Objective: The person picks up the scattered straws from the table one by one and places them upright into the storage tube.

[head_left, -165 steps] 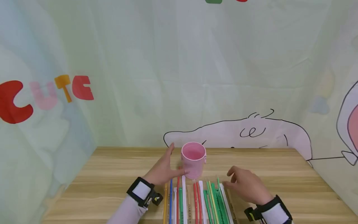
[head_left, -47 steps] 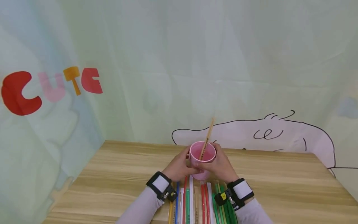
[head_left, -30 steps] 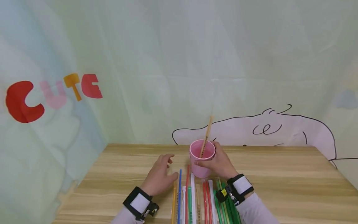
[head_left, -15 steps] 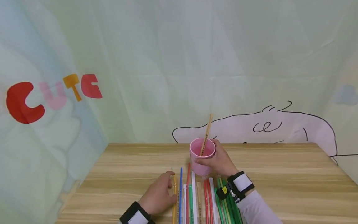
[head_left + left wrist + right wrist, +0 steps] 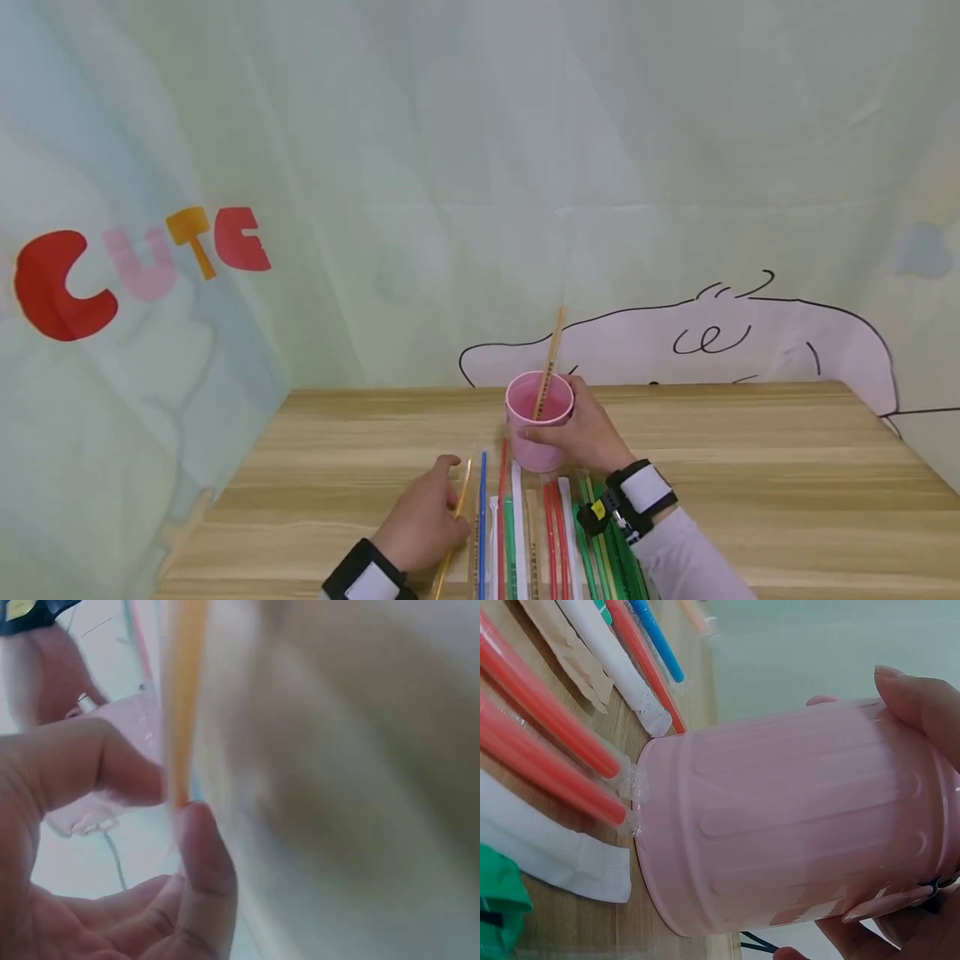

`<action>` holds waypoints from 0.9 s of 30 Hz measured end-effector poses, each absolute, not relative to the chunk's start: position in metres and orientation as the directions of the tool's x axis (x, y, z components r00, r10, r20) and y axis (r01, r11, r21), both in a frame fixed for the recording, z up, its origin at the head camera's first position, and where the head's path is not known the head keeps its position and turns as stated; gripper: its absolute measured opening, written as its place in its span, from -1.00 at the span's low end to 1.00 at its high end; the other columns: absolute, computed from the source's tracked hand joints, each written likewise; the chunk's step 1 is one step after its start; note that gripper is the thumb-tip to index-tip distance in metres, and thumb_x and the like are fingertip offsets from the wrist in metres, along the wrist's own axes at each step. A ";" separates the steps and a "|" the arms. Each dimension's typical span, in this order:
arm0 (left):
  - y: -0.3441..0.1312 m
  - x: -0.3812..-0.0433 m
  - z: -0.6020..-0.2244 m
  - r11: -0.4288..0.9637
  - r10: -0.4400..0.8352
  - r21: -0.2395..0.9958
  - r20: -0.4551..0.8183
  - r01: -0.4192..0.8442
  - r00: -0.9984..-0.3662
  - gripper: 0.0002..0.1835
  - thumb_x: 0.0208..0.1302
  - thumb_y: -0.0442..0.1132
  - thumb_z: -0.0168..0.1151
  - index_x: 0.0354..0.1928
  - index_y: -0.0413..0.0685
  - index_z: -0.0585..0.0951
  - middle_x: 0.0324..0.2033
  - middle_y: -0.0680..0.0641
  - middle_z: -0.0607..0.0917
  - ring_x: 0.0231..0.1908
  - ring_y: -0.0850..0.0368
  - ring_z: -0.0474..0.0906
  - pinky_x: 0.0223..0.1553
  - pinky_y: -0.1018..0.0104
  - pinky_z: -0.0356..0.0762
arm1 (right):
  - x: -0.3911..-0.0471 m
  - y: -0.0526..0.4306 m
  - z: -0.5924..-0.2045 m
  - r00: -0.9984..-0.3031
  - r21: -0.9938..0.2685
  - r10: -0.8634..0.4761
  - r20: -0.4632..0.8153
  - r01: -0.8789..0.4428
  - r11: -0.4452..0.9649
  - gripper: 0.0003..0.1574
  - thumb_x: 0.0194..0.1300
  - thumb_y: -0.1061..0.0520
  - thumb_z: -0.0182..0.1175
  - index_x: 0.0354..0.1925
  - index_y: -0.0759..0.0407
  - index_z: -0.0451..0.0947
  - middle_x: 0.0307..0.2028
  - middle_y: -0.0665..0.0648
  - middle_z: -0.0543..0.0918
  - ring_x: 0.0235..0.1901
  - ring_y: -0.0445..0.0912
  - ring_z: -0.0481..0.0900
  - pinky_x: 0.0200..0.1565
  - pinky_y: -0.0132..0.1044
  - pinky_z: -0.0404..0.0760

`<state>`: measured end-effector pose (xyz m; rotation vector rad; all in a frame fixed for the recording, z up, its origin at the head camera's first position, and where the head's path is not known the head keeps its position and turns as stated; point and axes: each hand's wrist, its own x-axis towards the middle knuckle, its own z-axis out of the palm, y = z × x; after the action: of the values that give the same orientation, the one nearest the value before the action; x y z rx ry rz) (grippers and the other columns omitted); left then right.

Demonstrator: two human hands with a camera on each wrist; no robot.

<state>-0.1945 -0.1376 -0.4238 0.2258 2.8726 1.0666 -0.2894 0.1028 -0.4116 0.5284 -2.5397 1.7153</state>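
Note:
Between thumb and finger my left hand (image 5: 417,521) pinches an orange drinking straw (image 5: 464,487) in a clear wrapper. The straw tilts, its far end raised; the left wrist view has it blurred above the fingertips. My right hand (image 5: 595,432) grips a small pink bucket (image 5: 531,448) from the right, thumb across the near side below the rim. Upright on the table, the bucket holds a slim tan stick (image 5: 553,350) with printed lettering, leaning out over the rim. In the right wrist view, the bucket's ribbed wall (image 5: 802,817) fills the middle.
A row of wrapped straws lies in front of the bucket on the wooden table (image 5: 337,450): a blue straw (image 5: 483,500), red straws (image 5: 561,533), white paper sleeves (image 5: 516,517) and green straws (image 5: 618,550) at the right. A printed cloth backdrop (image 5: 420,208) hangs behind.
The tan stick has gone into the bucket since the earliest frame. My left hand has let go of the bucket, moved to the row's left end and picked up the orange straw.

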 end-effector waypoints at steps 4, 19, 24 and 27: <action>-0.144 -0.201 -0.410 0.753 0.118 0.641 0.091 0.149 -0.989 -0.24 -0.06 -0.34 0.35 0.26 -0.33 0.32 -0.49 0.03 0.55 -0.55 0.22 0.43 -0.52 0.31 0.47 | -0.289 0.103 -0.412 -0.939 -0.898 -0.265 0.218 -0.300 0.322 0.12 -0.10 -0.06 0.56 0.29 0.18 0.17 0.13 0.23 0.48 0.05 0.05 0.46 0.00 0.13 0.59; -0.140 -0.210 -0.296 0.401 -0.057 0.770 0.561 0.496 -0.826 -0.66 0.29 -0.38 0.20 0.09 -0.14 0.45 -0.38 -0.17 0.66 -0.48 0.16 0.63 -0.44 0.30 0.68 | -0.288 0.104 -0.411 -0.942 -0.903 -0.263 0.209 -0.289 0.319 0.10 -0.09 -0.02 0.56 0.29 0.13 0.15 0.14 0.19 0.47 0.07 0.03 0.44 0.01 0.10 0.59; -0.123 -0.206 -0.272 0.321 -0.125 0.754 0.634 0.574 -0.763 -0.67 0.29 -0.44 0.17 0.07 -0.29 0.41 -0.32 -0.29 0.63 -0.44 0.10 0.65 -0.36 0.27 0.70 | -0.288 0.103 -0.411 -0.937 -0.905 -0.270 0.220 -0.299 0.303 0.09 -0.07 0.01 0.55 0.29 0.16 0.15 0.14 0.21 0.47 0.08 0.02 0.43 0.03 0.11 0.58; -0.118 -0.212 -0.271 0.323 -0.154 0.738 0.659 0.593 -0.736 -0.67 0.29 -0.44 0.18 0.07 -0.32 0.41 -0.30 -0.30 0.62 -0.42 0.05 0.66 -0.34 0.24 0.70 | -0.288 0.102 -0.412 -0.940 -0.911 -0.268 0.213 -0.290 0.293 0.10 -0.09 0.00 0.57 0.29 0.13 0.16 0.14 0.17 0.47 0.08 -0.01 0.44 0.03 0.10 0.58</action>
<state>-0.2124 -0.1176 -0.2710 0.5975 3.0055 2.2771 -0.2883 0.1021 -0.4119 0.5418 -2.5097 1.7760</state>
